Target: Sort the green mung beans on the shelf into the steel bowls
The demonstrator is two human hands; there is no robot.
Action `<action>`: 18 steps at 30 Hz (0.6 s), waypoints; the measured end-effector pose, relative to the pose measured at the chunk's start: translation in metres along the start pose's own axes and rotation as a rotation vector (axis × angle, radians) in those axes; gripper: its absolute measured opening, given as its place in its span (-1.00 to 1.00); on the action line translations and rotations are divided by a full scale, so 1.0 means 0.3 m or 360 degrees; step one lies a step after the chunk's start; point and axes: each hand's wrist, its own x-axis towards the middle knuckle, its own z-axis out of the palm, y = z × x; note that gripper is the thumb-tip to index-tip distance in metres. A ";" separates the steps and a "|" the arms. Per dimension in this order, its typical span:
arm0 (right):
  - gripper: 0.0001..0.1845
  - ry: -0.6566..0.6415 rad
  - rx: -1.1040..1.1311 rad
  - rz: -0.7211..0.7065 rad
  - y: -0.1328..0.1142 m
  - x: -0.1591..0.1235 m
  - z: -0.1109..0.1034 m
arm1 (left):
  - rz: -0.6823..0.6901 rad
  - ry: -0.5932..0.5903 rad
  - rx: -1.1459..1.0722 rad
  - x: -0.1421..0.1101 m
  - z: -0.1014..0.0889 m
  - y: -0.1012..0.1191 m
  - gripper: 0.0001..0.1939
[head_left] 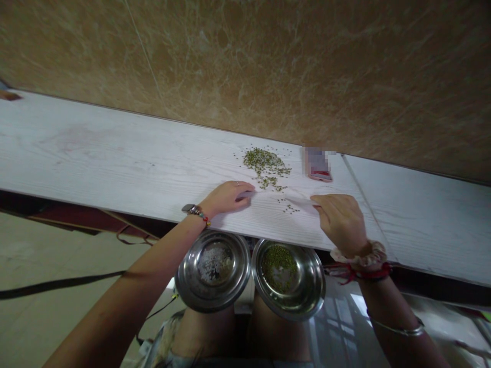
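Note:
Small green beans, looking like mung beans point(264, 161), lie in a loose heap on the white wood-grain table point(115, 153), with stray ones trailing toward the front. Just left of these strays, my left hand point(230, 197) rests on the tabletop, thumb and fingers apart. To their right, my right hand point(341, 220) is closed, its fingertips pinching a thin pale sheet point(301, 201) that blurs into the white surface. Below the table edge, one steel bowl point(184, 276) contains white grains like rice point(215, 261). A second steel bowl point(316, 281) contains green beans point(279, 266).
A phone point(317, 164), partly pixelated, lies behind my right hand near the brown marbled wall point(245, 66). Both bowls sit above my legs at the table's front edge. A dark strap point(65, 283) crosses at the left, and a seam divides the tabletop at the right.

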 end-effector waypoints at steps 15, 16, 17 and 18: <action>-0.75 0.0082 0.0102 -0.0021 -0.007 0.005 -0.008 | 0.0015 0.0013 0.0016 0.001 0.005 -0.003 -0.68; -0.76 0.0088 0.0078 -0.0020 -0.005 0.007 -0.008 | 0.0008 0.0007 0.0017 0.001 0.004 -0.001 -0.68; -0.78 0.0083 0.0051 -0.0016 -0.004 0.010 -0.006 | 0.0000 0.0002 0.0016 0.001 0.004 0.000 -0.68; -0.78 0.0069 0.0029 -0.0016 -0.004 0.011 -0.002 | -0.0005 -0.0002 0.0014 0.001 0.003 0.001 -0.67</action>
